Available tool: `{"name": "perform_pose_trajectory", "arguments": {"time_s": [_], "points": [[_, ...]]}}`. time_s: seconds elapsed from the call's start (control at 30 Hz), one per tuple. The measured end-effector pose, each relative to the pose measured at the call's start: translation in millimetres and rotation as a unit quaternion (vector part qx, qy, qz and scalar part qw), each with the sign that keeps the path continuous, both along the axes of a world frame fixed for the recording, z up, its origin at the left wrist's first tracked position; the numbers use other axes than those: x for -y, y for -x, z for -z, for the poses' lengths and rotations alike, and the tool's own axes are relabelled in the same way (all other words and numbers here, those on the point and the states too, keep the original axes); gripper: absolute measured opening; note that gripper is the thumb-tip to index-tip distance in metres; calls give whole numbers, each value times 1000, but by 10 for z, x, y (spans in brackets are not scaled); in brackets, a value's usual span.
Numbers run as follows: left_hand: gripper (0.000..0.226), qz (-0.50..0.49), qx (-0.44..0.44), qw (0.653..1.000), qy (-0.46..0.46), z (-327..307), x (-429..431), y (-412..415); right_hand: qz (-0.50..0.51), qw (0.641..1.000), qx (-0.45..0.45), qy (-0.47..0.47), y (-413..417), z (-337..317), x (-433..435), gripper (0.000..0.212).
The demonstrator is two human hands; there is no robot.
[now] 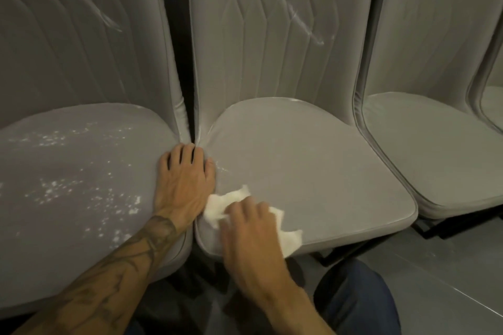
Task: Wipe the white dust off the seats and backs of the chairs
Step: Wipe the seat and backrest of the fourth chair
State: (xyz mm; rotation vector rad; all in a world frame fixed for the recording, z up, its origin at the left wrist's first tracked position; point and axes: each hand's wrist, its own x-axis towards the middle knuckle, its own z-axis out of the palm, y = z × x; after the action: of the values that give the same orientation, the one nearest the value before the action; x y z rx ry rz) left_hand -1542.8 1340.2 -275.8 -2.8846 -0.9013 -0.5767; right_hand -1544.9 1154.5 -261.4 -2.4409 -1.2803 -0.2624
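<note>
The white cloth (231, 198) is pressed on the middle seat's (313, 166) near left corner by the right hand (250, 228), grip unclear through blur, beside the flat, open left hand (185, 179), so dust could be swept onto the left seat (81, 160).

Chairs grey throughout; left seat (81, 171) speckled with white dust, middle chair back (272, 30) streaked white. Cloth (226, 204) white. Left forearm (130, 253) bears dark tattoo lines.

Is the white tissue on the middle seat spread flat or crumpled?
Crumpled. The tissue is bunched under the right hand, with uneven, ragged ends sticking out on both sides.
</note>
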Motion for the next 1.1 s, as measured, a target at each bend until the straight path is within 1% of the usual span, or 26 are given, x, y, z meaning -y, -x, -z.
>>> {"name": "perform_pose_trajectory", "arguments": {"time_s": [0.07, 0.13, 0.2, 0.27, 0.3, 0.33, 0.4, 0.47, 0.5, 0.53, 0.6, 0.67, 0.73, 0.8, 0.87, 0.93, 0.97, 1.0, 1.1], "points": [[35, -4, -7, 1000, 8, -12, 5, -2, -43, 998, -47, -19, -43, -25, 20, 20], [34, 4, -9, 1000, 2, -10, -2, 8, -36, 999, -30, -18, -323, -28, 203, 14], [32, 10, -9, 1000, 4, -20, -5, 18, 45, 998, -44, -14, -678, -50, 393, 14], [31, 6, -5, 1000, 7, -22, -1, 13, 127, 990, -57, -27, -858, -51, 403, 16], [30, 4, -6, 1000, 12, -23, 4, 9, 135, 989, -52, -29, -826, -40, 320, 15], [30, 3, -5, 1000, 22, -24, 10, 6, 115, 992, -47, -29, -724, -18, 206, 13], [29, 3, 5, 998, 70, -36, -4, 0, 6, 999, -29, -33, -461, 23, 34, 12], [30, 14, 25, 992, 126, -88, -36, 17, -78, 995, -55, -19, -419, 47, 20, 17], [32, 20, 32, 991, 129, -115, -59, 43, -89, 994, -63, -14, -521, 31, 17, 20], [34, 24, 26, 993, 109, -139, -84, 87, -79, 995, -64, -9, -672, 21, -2, 22], [40, 29, -7, 997, 70, -190, -152, 207, -18, 998, -66, 7, -1054, 13, -133, 26], [47, 23, -39, 997, 61, -219, -216, 325, 46, 995, -68, 52, -1420, -68, -424, 30], [53, 15, -43, 997, 69, -212, -239, 387, 72, 993, -56, 75, -1585, -97, -759, 34], [50, 4, -38, 997, 69, -195, -231, 391, 56, 995, -40, 73, -1486, -66, -1001, 35], [45, -3, -55, 996, 64, -170, -227, 381, -35, 998, -30, 33, -1180, 44, -1043, 31], [47, -5, -72, 995, 65, -161, -239, 377, -127, 991, -34, 33, -993, 113, -944, 27], [50, -8, -80, 995, 62, -162, -243, 378, -142, 988, -42, 36, -1061, 110, -943, 27], [53, -11, -87, 994, 58, -164, -244, 378, -132, 989, -47, 40, -1183, 79, -997, 27], [53, -19, -97, 994, 50, -156, -247, 371, -39, 994, -67, 76, -1594, -70, -1379, 33]]}}
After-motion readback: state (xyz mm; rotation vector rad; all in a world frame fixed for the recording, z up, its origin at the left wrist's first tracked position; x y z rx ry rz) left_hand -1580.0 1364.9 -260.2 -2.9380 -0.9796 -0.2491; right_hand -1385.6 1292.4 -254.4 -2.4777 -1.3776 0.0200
